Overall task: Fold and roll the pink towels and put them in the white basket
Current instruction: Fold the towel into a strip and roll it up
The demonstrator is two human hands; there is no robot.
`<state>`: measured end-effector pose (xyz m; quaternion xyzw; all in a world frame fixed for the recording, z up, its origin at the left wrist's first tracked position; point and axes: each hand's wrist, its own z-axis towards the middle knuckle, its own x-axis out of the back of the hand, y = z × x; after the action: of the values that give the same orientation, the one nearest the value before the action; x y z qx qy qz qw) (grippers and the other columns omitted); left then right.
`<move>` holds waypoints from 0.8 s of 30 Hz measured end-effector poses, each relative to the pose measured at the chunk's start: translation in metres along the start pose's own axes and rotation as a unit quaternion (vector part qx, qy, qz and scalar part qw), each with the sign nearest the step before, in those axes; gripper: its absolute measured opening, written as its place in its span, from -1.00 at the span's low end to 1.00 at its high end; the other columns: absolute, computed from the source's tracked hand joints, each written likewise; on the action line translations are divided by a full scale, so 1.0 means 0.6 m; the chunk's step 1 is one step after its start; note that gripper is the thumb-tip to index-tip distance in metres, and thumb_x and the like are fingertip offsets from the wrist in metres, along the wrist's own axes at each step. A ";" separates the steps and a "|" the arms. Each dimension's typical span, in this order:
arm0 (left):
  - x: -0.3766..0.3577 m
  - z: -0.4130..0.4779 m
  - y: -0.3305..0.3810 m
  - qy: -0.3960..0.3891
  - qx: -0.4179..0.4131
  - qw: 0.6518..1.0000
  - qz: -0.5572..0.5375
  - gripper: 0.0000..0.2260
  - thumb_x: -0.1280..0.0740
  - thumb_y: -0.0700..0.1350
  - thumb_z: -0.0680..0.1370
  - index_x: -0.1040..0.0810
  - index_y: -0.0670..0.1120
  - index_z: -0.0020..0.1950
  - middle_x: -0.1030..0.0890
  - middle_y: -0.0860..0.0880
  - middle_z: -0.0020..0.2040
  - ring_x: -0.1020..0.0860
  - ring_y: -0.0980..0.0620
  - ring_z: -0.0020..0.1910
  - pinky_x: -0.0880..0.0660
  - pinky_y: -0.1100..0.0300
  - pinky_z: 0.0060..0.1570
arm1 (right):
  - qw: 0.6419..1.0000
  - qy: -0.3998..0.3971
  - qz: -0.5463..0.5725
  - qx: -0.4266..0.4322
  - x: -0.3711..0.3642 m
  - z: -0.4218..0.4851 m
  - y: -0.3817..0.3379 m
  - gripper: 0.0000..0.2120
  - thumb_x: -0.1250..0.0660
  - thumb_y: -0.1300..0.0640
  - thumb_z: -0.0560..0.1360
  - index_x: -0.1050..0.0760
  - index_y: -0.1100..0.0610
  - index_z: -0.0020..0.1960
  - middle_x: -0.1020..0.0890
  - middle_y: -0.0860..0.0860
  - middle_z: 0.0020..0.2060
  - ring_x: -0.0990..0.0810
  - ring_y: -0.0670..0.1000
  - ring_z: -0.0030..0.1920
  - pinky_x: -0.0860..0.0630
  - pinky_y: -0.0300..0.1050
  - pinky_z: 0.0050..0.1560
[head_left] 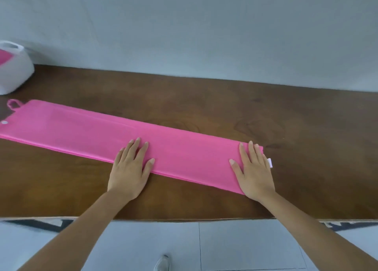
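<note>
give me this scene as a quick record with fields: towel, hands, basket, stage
towel: pink, folded into a long strip, flat on the table
left hand: flat, fingers straight, on the strip's near edge around its middle
right hand: flat, fingers straight, on the strip's right end
basket: white, far left on the table, something pink inside
tag: white, at the towel's right end
stage: folded, not yet rolled

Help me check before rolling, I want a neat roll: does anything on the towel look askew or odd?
Nothing serious. The pink towel lies flat but slanted against the table edge, and a white tag pokes out from its right end beside the right hand. The left hand rests flat on it.
</note>
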<state>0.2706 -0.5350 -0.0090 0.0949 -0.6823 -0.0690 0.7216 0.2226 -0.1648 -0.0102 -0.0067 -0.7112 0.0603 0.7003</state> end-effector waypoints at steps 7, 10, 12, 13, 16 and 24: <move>-0.009 -0.105 0.038 0.041 0.075 0.996 0.013 -0.39 0.12 0.27 0.67 -0.18 -0.01 0.64 -0.15 -0.06 0.65 -0.05 -0.05 0.64 -0.05 -0.04 0.59 | 1.000 0.000 0.002 0.005 0.002 -0.003 -0.003 -0.28 0.26 -0.37 0.61 0.16 -0.01 0.65 0.11 0.06 0.64 0.21 0.10 0.63 0.16 0.06 0.58; -0.016 -0.142 0.062 0.046 0.119 0.992 0.011 -0.38 0.15 0.26 0.67 -0.22 -0.03 0.63 -0.19 -0.07 0.63 -0.09 -0.07 0.63 -0.11 -0.08 0.58 | 1.000 0.000 0.010 0.008 0.006 -0.005 -0.004 -0.26 0.26 -0.37 0.61 0.13 0.01 0.66 0.10 0.08 0.64 0.19 0.11 0.63 0.15 0.08 0.58; -0.021 -0.161 0.080 0.047 0.142 0.989 0.015 -0.34 0.19 0.26 0.65 -0.25 -0.04 0.61 -0.22 -0.08 0.62 -0.11 -0.09 0.63 -0.11 -0.11 0.58 | 1.000 -0.002 0.008 0.008 0.006 -0.004 -0.003 -0.25 0.27 -0.38 0.60 0.12 0.01 0.66 0.09 0.08 0.64 0.18 0.12 0.63 0.13 0.09 0.59; -0.022 -0.170 0.088 0.043 0.151 0.987 0.013 -0.32 0.20 0.28 0.64 -0.24 -0.04 0.62 -0.21 -0.08 0.63 -0.10 -0.09 0.63 -0.08 -0.12 0.59 | 1.000 -0.002 0.004 0.009 0.006 -0.004 -0.003 -0.25 0.28 -0.38 0.60 0.12 0.01 0.65 0.08 0.09 0.64 0.17 0.13 0.63 0.12 0.09 0.59; -0.018 -0.191 0.114 0.027 0.166 0.986 -0.006 -0.25 0.23 0.39 0.57 -0.16 0.02 0.65 -0.11 -0.05 0.66 0.02 -0.08 0.65 0.09 -0.09 0.60 | 1.000 -0.001 -0.002 0.008 0.008 -0.008 -0.003 -0.24 0.30 -0.38 0.59 0.11 0.04 0.65 0.05 0.11 0.64 0.13 0.15 0.63 0.08 0.10 0.60; -0.005 -0.220 0.193 0.048 0.212 0.975 -0.052 -0.33 0.05 0.35 0.55 -0.41 0.04 0.51 -0.32 0.00 0.58 -0.13 -0.11 0.61 -0.07 -0.13 0.58 | 1.000 -0.012 0.006 0.015 0.021 -0.011 -0.004 -0.20 0.32 -0.39 0.57 0.11 0.07 0.65 0.04 0.14 0.64 0.12 0.18 0.63 0.06 0.14 0.61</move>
<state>0.3988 -0.4159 0.0082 0.2839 -0.6403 0.0447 0.7124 0.2292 -0.1655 0.0027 0.0004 -0.7184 0.0755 0.6915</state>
